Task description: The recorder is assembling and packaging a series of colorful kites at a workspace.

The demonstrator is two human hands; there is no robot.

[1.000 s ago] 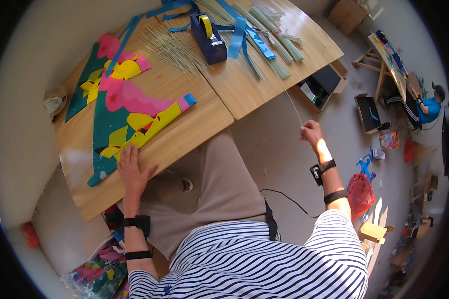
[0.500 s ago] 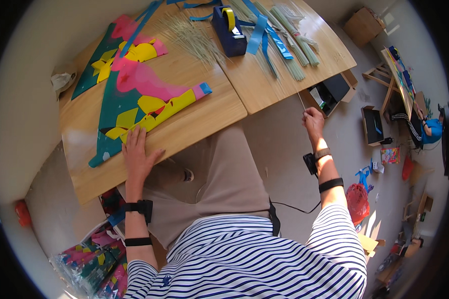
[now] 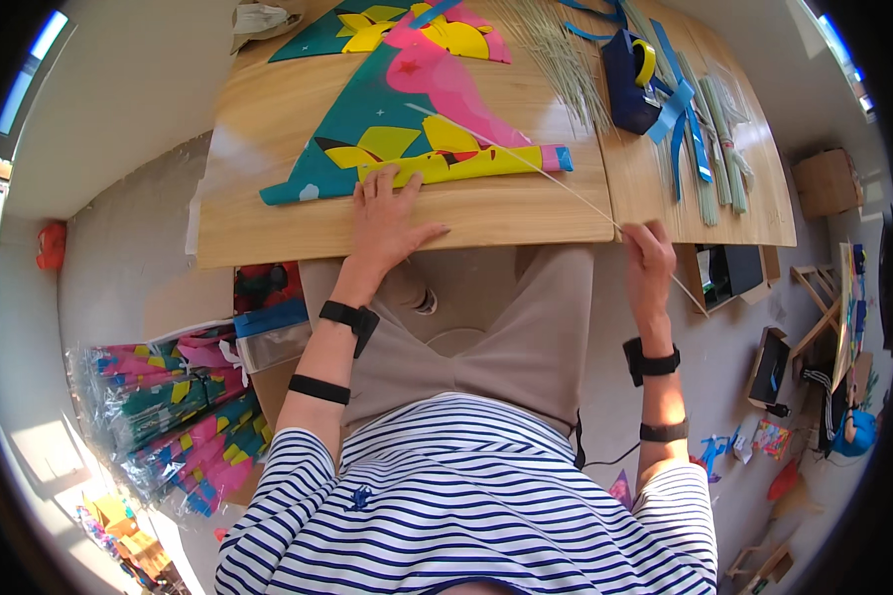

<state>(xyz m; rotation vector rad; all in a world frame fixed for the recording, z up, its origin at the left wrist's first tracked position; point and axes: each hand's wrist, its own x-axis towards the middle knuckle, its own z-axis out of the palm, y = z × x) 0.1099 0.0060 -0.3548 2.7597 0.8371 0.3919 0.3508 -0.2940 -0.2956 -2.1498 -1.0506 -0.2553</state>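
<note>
A printed triangular sheet [image 3: 342, 129] in green, pink and yellow, much like a kite sail, lies on the wooden table in front of me. My left hand [image 3: 389, 213] rests flat on its yellow near edge, with the fingers spread. At the table's front edge, my right hand [image 3: 649, 256] pinches a thin pale rod [image 3: 577, 194]. The rod slants from beyond my right hand up and left over the sheet, its far end above the green part. Whether it touches the sheet I cannot tell.
A similar sheet [image 3: 308, 42] lies farther back. To the right are a dark blue tape dispenser [image 3: 627, 104], loose thin rods [image 3: 561, 69], bundled rods [image 3: 716, 139] and blue strips [image 3: 677, 169]. Packed colourful sheets [image 3: 169, 407] sit at lower left. A carton [image 3: 729, 273] stands below the table's right side.
My right hand has brought the rod across to the left, so it now reaches over the sheet. The view has shifted, and my left hand stays on the sheet's edge.
</note>
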